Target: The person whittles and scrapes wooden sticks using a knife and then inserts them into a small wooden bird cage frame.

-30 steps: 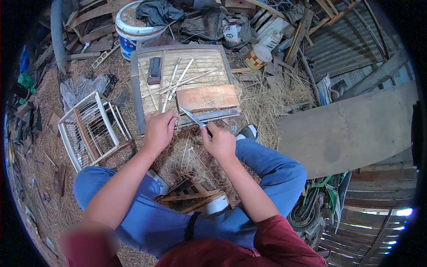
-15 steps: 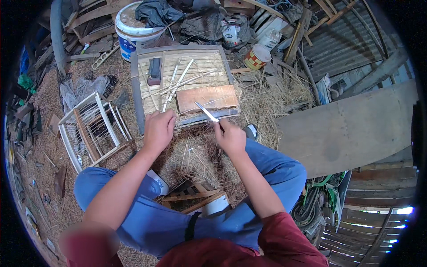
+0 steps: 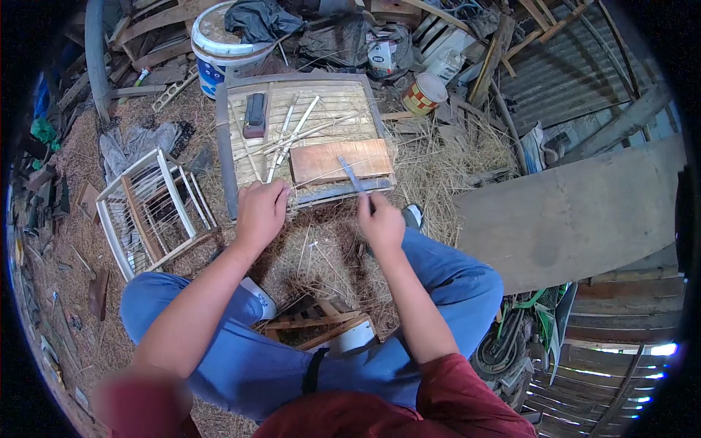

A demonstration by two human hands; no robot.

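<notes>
My right hand point(image 3: 382, 225) is closed round the handle of a knife point(image 3: 350, 173). Its narrow blade points up and slightly left, over a flat wooden block point(image 3: 310, 159). Pinched in the fingers of my left hand point(image 3: 260, 212) is a thin pale strip of wood or cane point(image 3: 321, 176), which runs right across the block toward the blade. The block lies at the near right of a low slatted wooden stand point(image 3: 339, 95). Several whittled sticks point(image 3: 298, 131) are strewn on the slats, beside a dark rectangular block like a sharpening stone point(image 3: 255, 115).
A white-framed cage point(image 3: 175, 197) with thin bars sits at the left. Behind the stand are a white-and-blue bucket point(image 3: 212, 62) and a red-and-yellow tin point(image 3: 423, 93). A broad board point(image 3: 569, 212) lies right, near a motorbike point(image 3: 504, 339). Shavings and straw cover the ground.
The knife has swung to a steeper angle, its tip moving right and away from me over the block. My right hand has shifted slightly right; my left hand has stayed in place.
</notes>
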